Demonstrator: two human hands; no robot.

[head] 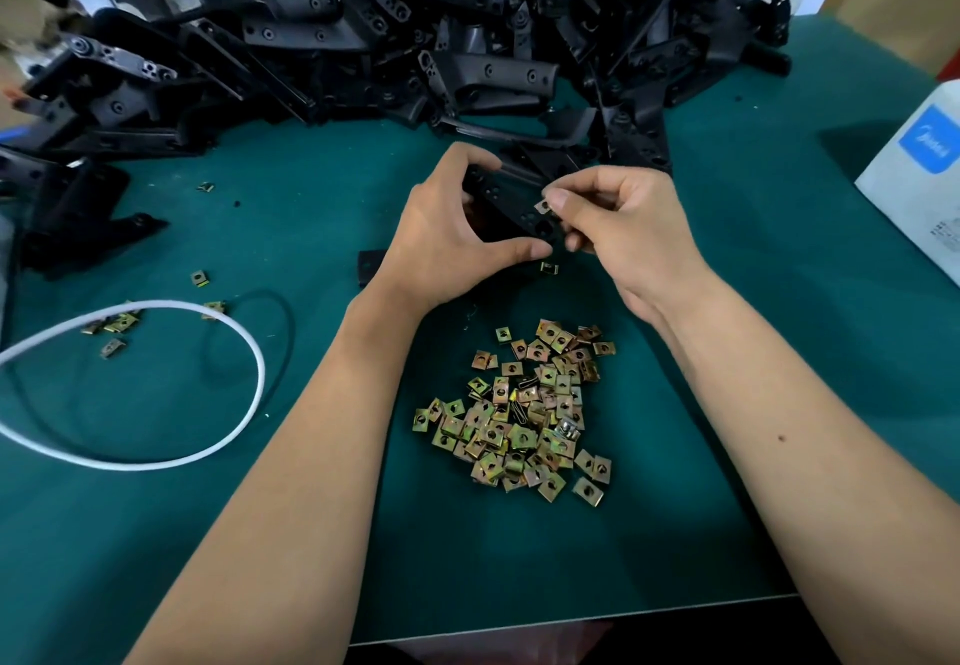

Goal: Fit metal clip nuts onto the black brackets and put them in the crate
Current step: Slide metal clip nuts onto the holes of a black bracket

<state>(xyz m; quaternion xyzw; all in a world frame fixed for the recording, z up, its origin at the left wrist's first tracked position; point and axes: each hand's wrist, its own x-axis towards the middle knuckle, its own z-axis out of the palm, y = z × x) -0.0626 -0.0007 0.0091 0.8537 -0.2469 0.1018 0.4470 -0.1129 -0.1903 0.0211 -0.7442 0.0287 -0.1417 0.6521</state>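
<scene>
Head view, looking down on a green worktop [260, 508] with both bare forearms reaching forward. Left hand [447, 238] curls round a black bracket [511, 207] held above the worktop centre, fingers over its far edge and thumb along its near edge. Right hand [618, 227] meets the bracket from the right; its thumb and forefinger pinch a single clip nut [542, 205] against the bracket's right end, the remaining fingers curled under. Both grips are therefore closed, the left on the bracket, the right on the nut.

Directly below the hands, one loose nut [549, 267] lies on the worktop, and a small black part [370, 265] shows just left of the left wrist. Nearer the person, between the forearms, sits a heap of brass-coloured clip nuts [524, 415]. A large pile of black brackets [415, 40] spreads across the far side of the worktop, from the left edge to beyond the centre, against a white wall.

At left, a white cable [156, 459] forms a loop, with a few scattered nuts [117, 324] around its upper arc. A white box [919, 181] with a blue label stands at the right edge. No crate can be identified in this view.
</scene>
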